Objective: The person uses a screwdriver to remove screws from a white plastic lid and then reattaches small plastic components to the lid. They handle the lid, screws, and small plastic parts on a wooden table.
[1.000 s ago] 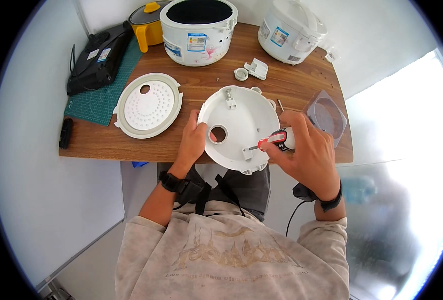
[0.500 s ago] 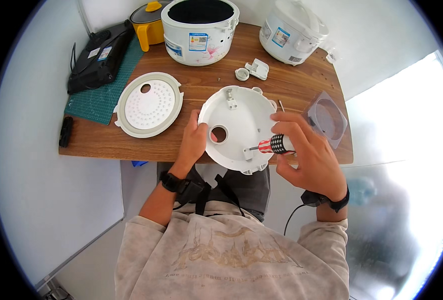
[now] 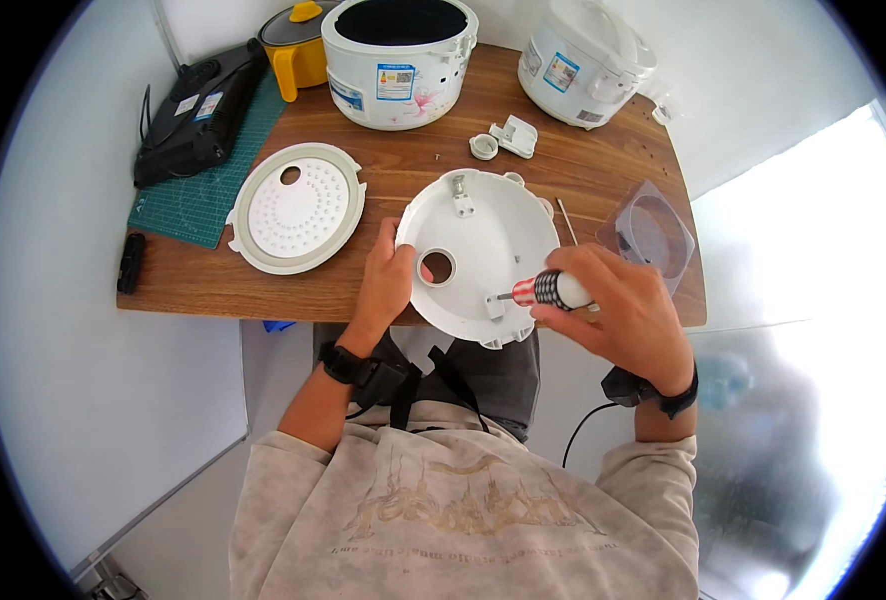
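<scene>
My left hand [image 3: 389,275] grips the left rim of a round white rice cooker lid shell [image 3: 473,245], hollow side up at the table's front edge. Some of its fingers are hidden beneath; a fingertip shows through the ring-shaped hole. In my right hand [image 3: 618,310] is a screwdriver [image 3: 538,291] with a red-striped, black-and-white patterned handle. Its shaft points left, the tip at a small white bracket [image 3: 495,306] inside the shell's lower right. A similar bracket with a metal piece [image 3: 463,198] sits near the shell's top.
Left of the shell lies a perforated white inner lid [image 3: 301,210]. Behind stand an open rice cooker body [image 3: 395,85], a lidded rice cooker [image 3: 585,65] and a yellow pot [image 3: 303,60]. Small white parts [image 3: 511,138], a thin rod [image 3: 566,220] and a clear plastic tray [image 3: 653,235] are nearby.
My right hand's fingers have shifted around the screwdriver handle, with the forefinger lower and more of the thin rod uncovered. The handle has turned slightly. My left hand and the shell stay nearly still.
</scene>
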{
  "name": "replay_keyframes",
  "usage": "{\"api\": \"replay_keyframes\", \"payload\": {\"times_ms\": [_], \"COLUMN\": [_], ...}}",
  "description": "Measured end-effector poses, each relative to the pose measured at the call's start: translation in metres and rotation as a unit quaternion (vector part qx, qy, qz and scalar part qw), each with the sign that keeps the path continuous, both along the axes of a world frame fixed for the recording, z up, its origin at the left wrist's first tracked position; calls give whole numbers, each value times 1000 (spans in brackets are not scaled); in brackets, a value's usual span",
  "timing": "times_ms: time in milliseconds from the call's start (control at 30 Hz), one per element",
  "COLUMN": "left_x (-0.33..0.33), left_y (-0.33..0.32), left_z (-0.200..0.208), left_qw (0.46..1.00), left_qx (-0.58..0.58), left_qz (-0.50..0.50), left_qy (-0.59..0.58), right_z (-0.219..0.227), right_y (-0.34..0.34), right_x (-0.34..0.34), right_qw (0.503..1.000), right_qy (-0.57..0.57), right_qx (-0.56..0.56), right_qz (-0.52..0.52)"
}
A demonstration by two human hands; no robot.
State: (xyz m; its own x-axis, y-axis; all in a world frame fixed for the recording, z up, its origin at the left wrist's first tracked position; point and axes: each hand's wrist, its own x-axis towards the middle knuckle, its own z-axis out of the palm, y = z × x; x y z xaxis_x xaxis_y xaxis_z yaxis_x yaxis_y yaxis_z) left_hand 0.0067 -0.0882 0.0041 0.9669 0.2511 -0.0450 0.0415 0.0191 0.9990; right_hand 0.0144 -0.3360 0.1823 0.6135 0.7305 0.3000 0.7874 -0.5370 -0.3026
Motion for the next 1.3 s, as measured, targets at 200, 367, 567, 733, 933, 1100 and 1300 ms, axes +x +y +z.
{"api": "replay_keyframes", "payload": {"times_ms": [200,367,567,733,933,1100,1300], "left_x": [0,-1,0,-1,-3,-6,-6], "left_y": [-2,-2,-1,-2,-1,-4,-3], "left_z": [1,2,0,3,5,11,9], "left_qw": [1000,1000,1000,1000,1000,1000,1000], "left_qx": [8,-9,19,-8,0,-17,-21], "left_qz": [0,10,4,12,14,13,4], "left_qy": [-9,-7,-8,-1,-8,17,6], "right_z": [2,-6,-1,-4,-10,3,0], "right_y": [4,-6,-9,-1,-9,2,-7], "right_x": [3,14,11,12,5,-2,-4], "right_qw": [999,998,996,997,995,998,998], "right_qy": [-39,24,-35,-6,-76,-54,-50], "right_qx": [13,29,-58,69,-55,4,-12], "right_qz": [-30,40,-62,37,-23,-7,-28]}}
